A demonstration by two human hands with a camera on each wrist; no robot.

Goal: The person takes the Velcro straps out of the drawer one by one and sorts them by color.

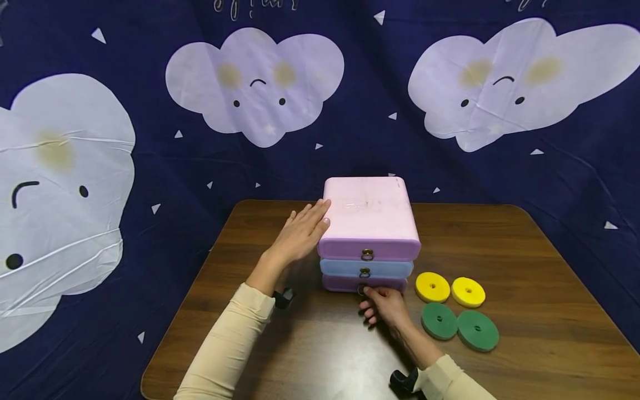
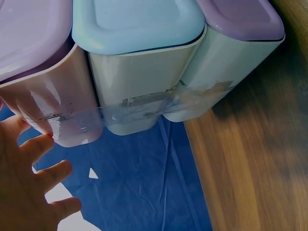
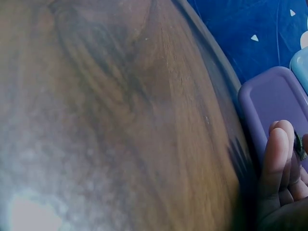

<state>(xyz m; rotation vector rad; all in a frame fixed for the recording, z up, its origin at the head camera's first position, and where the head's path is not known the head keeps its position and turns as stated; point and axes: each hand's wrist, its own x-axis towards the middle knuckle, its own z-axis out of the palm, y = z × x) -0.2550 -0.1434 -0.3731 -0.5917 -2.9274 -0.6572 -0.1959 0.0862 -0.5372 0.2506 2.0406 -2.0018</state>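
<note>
Four flat, holed discs (image 1: 478, 338) lie on the wood-grained desk (image 1: 535, 289) right of the glossy plastic drawer unit (image 1: 370, 216); before it, the right grip (image 1: 384, 306) pinches the bottom drawer's (image 1: 338, 284) ring (image 1: 360, 290), partly hidden by the thumb; the left grip (image 1: 302, 230), fingers straight, touches its left wall (image 2: 74, 113); behind, creased cloth (image 1: 370, 144) runs out of frame.

Two yellow discs (image 1: 423, 290), two green discs (image 1: 475, 339), two purple plastic drawers (image 1: 342, 250), one light-blue plastic drawer (image 1: 342, 268), three brass-coloured ring pulls (image 1: 367, 253).
</note>
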